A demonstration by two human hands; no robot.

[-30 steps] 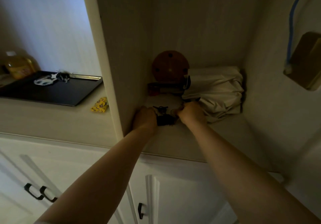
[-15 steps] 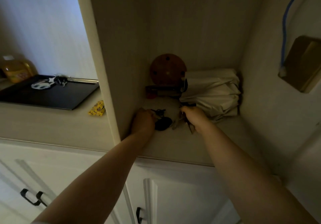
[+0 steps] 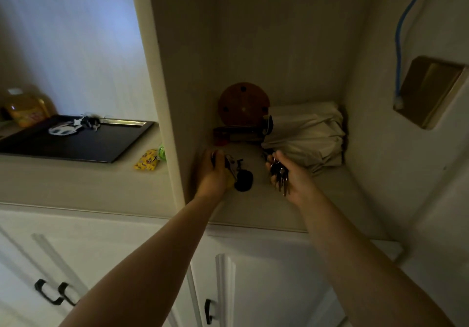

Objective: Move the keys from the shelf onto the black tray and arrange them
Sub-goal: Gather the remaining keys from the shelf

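Observation:
Both hands are inside the dim shelf niche [image 3: 266, 210]. My left hand [image 3: 212, 174] grips a key bunch with a black oval fob [image 3: 244, 181] that hangs just above the shelf board. My right hand [image 3: 291, 177] is closed on a bunch of metal keys [image 3: 279, 176], lifted slightly off the shelf. The black tray [image 3: 83, 146] lies on the counter to the left, outside the niche. One key set with a white tag [image 3: 73, 126] rests near the tray's back edge.
A round wooden disc [image 3: 243, 103] and a folded beige umbrella [image 3: 307, 133] sit at the back of the niche. The niche's left wall [image 3: 165, 98] separates it from the counter. A small yellow packet [image 3: 147, 162] lies beside the tray; an oil bottle [image 3: 25, 108] stands behind it.
Both hands have drawn back from the shelf's rear and apart. The right hand has lifted the metal key bunch; the left has picked up the keys with the black fob.

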